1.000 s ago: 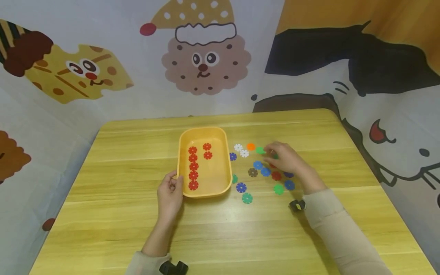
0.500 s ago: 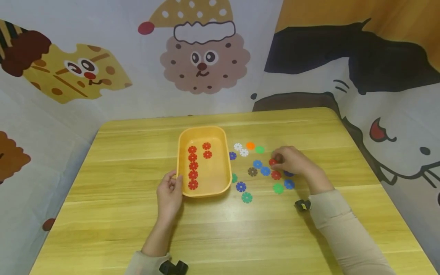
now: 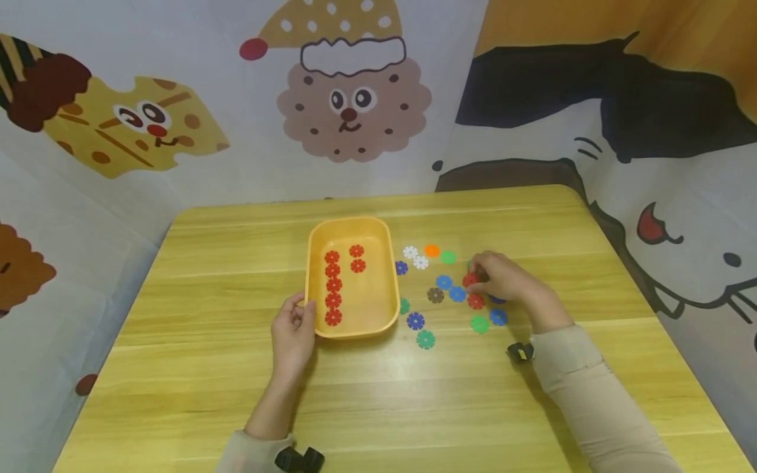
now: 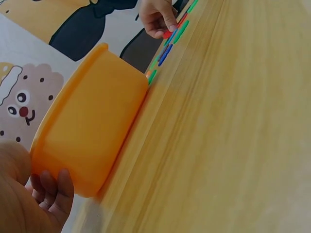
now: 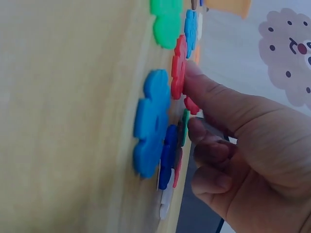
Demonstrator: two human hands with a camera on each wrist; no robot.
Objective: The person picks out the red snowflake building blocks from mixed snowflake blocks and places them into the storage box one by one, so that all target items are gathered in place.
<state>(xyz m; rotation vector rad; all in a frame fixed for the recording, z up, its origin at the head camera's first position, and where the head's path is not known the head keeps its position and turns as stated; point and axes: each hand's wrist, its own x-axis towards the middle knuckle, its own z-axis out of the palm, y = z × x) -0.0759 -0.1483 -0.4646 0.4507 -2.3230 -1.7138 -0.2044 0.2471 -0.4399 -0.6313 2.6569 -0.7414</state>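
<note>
My left hand (image 3: 292, 338) grips the near left rim of a yellow plastic tray (image 3: 369, 309), thumb on the rim and fingers curled against the outer wall (image 4: 92, 131). Inside the tray lie several red snowflake discs (image 3: 334, 285), in a longer left column and a short right one. To the right, my right hand (image 3: 503, 276) pinches a red snowflake disc (image 3: 470, 280) between thumb and fingers, low over the table. In the right wrist view that red disc (image 5: 191, 105) shows partly behind the thumb. Another red disc (image 3: 476, 301) lies just nearer.
Loose discs spread right of the tray: white (image 3: 420, 263), orange (image 3: 432, 251), brown (image 3: 435, 295), light blue (image 3: 499, 317), dark blue (image 3: 416, 321) and green (image 3: 426, 339). The wooden table (image 3: 378, 407) meets a cartoon-printed wall cloth (image 3: 236, 177) at the back.
My right hand has moved slightly right and nearer, from beside the light green disc onto a red disc, and its fingers have closed on it. The left hand and tray stay put.
</note>
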